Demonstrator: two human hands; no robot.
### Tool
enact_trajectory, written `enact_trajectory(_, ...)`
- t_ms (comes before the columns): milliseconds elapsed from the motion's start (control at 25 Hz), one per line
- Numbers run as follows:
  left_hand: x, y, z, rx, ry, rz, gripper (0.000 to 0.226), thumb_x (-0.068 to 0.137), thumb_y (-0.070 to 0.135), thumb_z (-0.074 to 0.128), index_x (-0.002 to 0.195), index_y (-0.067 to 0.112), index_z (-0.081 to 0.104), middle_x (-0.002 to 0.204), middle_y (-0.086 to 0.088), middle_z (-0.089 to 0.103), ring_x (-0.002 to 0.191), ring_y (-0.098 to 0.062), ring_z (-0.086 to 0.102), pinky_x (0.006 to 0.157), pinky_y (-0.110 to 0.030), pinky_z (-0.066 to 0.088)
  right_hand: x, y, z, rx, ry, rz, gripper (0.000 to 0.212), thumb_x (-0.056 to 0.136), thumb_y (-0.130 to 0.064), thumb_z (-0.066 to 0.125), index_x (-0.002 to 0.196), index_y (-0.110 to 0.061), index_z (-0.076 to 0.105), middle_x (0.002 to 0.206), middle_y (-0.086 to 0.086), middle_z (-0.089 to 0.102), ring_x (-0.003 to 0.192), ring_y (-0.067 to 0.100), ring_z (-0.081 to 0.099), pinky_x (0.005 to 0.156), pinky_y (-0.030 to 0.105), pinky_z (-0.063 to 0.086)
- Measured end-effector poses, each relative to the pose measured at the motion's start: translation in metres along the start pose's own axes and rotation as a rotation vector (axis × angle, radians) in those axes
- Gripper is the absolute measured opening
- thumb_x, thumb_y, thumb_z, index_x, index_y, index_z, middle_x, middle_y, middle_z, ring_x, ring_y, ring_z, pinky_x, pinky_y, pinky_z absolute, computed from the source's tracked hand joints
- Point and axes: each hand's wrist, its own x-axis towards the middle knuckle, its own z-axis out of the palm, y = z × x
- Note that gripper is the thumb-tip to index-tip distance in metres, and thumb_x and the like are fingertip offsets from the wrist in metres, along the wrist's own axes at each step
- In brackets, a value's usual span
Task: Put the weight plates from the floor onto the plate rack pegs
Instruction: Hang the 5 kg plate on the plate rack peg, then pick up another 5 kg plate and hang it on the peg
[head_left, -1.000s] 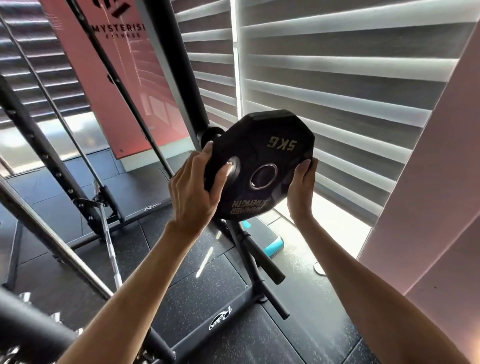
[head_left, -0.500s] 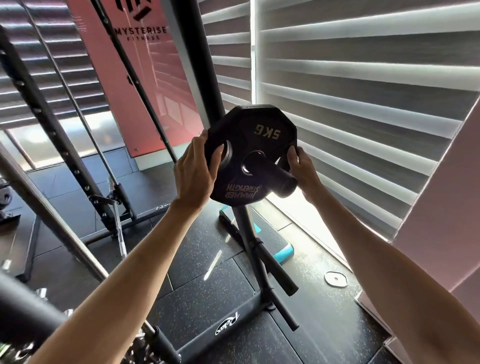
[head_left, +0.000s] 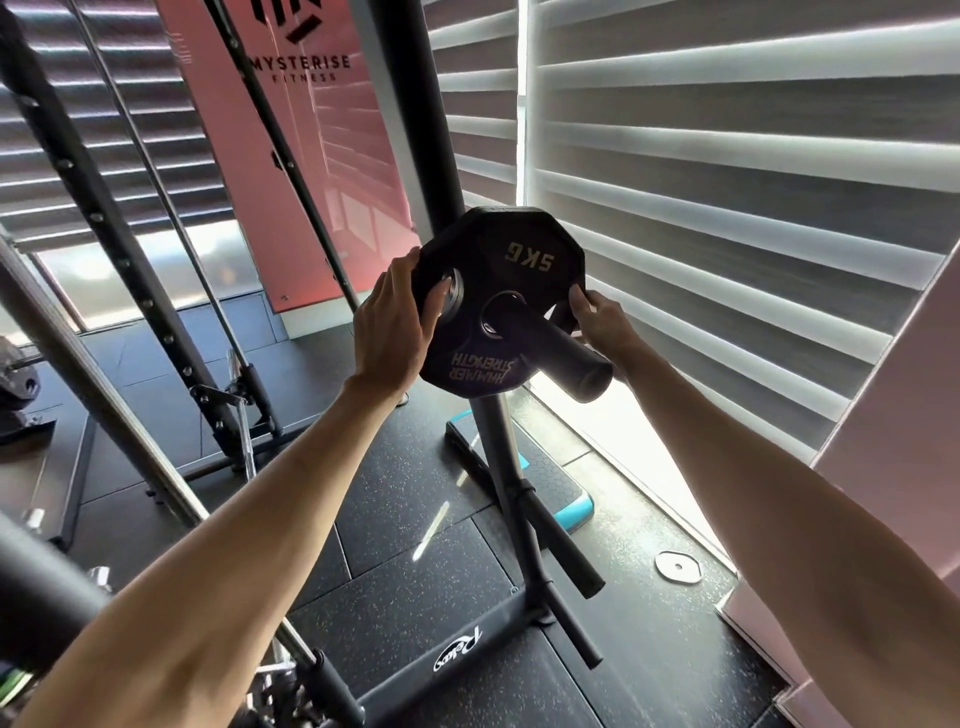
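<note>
A black 5 kg weight plate, printed upside down, sits on the upper peg of the black plate rack. The peg comes through the plate's centre hole and sticks out toward me. My left hand grips the plate's left edge, with the thumb over its front face. My right hand pinches the right edge beside the peg. Two lower pegs on the rack are bare.
A small silver disc lies on the floor at the right. A teal-edged step platform lies behind the rack. A squat rack upright and a barbell stand at the left. Window blinds and a pink wall close the right side.
The plate went from held in front of the peg to threaded onto it, then slid farther back along the peg. Both hands stayed on its edges.
</note>
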Motion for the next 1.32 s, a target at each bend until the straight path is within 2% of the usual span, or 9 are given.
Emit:
enact_trajectory(200, 0.011, 0.002, -0.027, -0.008, -0.020, -0.047, 0.040, 0.102, 0.047, 0.042, 0.120, 0.011, 0.049, 0.085, 0.000, 0.064, 0.075, -0.019, 0.063, 0.064, -0.032, 0.050, -0.021, -0.031, 0.003, -0.093, 0.393, -0.357, 0.030, 0.091, -0.028, 0.065, 0.113, -0.008, 0.060, 0.104, 0.009, 0.065, 0.090, 0.020, 0.064, 0.076, 0.027, 0.052)
enact_trajectory(320, 0.015, 0.000, -0.046, 0.030, -0.022, -0.088, 0.034, 0.103, 0.044, 0.041, 0.111, 0.013, 0.052, 0.075, 0.007, 0.060, 0.067, -0.015, 0.061, 0.059, -0.030, 0.049, -0.043, -0.077, 0.011, -0.109, 0.354, -0.550, 0.022, 0.090, -0.024, 0.062, 0.106, -0.009, 0.059, 0.097, 0.004, 0.066, 0.083, 0.014, 0.064, 0.074, 0.015, 0.049)
enact_trajectory(400, 0.016, -0.005, -0.063, 0.047, -0.025, -0.154, 0.028, 0.101, 0.040, 0.044, 0.103, 0.013, 0.055, 0.071, 0.007, 0.062, 0.064, -0.014, 0.061, 0.059, -0.028, 0.048, -0.062, -0.109, 0.028, -0.183, 0.232, -0.600, 0.018, 0.092, -0.024, 0.061, 0.104, -0.011, 0.061, 0.086, -0.003, 0.067, 0.075, 0.007, 0.062, 0.068, 0.009, 0.046)
enact_trajectory(480, 0.014, -0.016, -0.088, 0.049, -0.066, -0.244, 0.023, 0.099, 0.034, 0.048, 0.094, 0.014, 0.059, 0.070, 0.008, 0.063, 0.062, -0.011, 0.059, 0.060, -0.027, 0.046, -0.077, -0.133, 0.057, -0.257, 0.066, -0.634, 0.014, 0.094, -0.027, 0.060, 0.101, -0.015, 0.063, 0.081, -0.006, 0.067, 0.070, 0.003, 0.062, 0.069, 0.013, 0.049)
enact_trajectory(600, -0.003, -0.052, -0.148, -0.009, -0.145, -0.371, 0.022, 0.096, 0.030, 0.051, 0.088, 0.012, 0.061, 0.068, 0.000, 0.067, 0.057, -0.015, 0.062, 0.060, -0.031, 0.052, -0.100, -0.151, 0.132, -0.255, -0.208, -0.648, 0.013, 0.093, -0.027, 0.060, 0.097, -0.015, 0.063, 0.077, -0.001, 0.072, 0.071, 0.014, 0.070, 0.073, 0.030, 0.056)
enact_trajectory(680, -0.030, -0.085, -0.193, -0.011, -0.146, -0.516, 0.023, 0.095, 0.030, 0.051, 0.086, 0.011, 0.062, 0.066, -0.007, 0.068, 0.053, -0.022, 0.065, 0.057, -0.033, 0.054, -0.123, -0.154, 0.196, -0.239, -0.349, -0.639, 0.014, 0.093, -0.025, 0.060, 0.096, -0.012, 0.064, 0.076, 0.004, 0.073, 0.071, 0.020, 0.071, 0.072, 0.032, 0.056)
enact_trajectory(840, -0.127, -0.154, -0.304, 0.121, -0.154, -0.821, 0.022, 0.091, 0.032, 0.050, 0.077, 0.018, 0.058, 0.060, -0.005, 0.068, 0.048, -0.025, 0.064, 0.051, -0.032, 0.052, -0.210, -0.145, 0.346, -0.232, -0.664, -0.556, 0.014, 0.092, -0.020, 0.060, 0.092, -0.006, 0.064, 0.075, 0.012, 0.073, 0.061, 0.023, 0.068, 0.060, 0.028, 0.053)
enact_trajectory(1000, -0.255, -0.199, -0.440, 0.192, -0.126, -1.144, 0.028, 0.095, 0.021, 0.049, 0.072, 0.011, 0.059, 0.056, -0.011, 0.067, 0.037, -0.024, 0.060, 0.038, -0.028, 0.047, -0.342, -0.129, 0.493, -0.313, -0.987, -0.567, 0.015, 0.092, -0.023, 0.057, 0.077, -0.020, 0.057, 0.082, 0.018, 0.073, 0.076, 0.035, 0.071, 0.073, 0.044, 0.059)
enact_trajectory(1320, -0.502, -0.204, -0.628, 0.293, 0.052, -1.694, 0.016, 0.093, 0.017, 0.051, 0.084, 0.012, 0.063, 0.061, -0.007, 0.071, 0.049, -0.023, 0.067, 0.057, -0.039, 0.057, -0.567, -0.047, 0.664, -0.421, -1.475, -0.479, 0.013, 0.091, -0.029, 0.060, 0.080, -0.023, 0.061, 0.086, 0.012, 0.074, 0.085, 0.032, 0.071, 0.079, 0.046, 0.056)
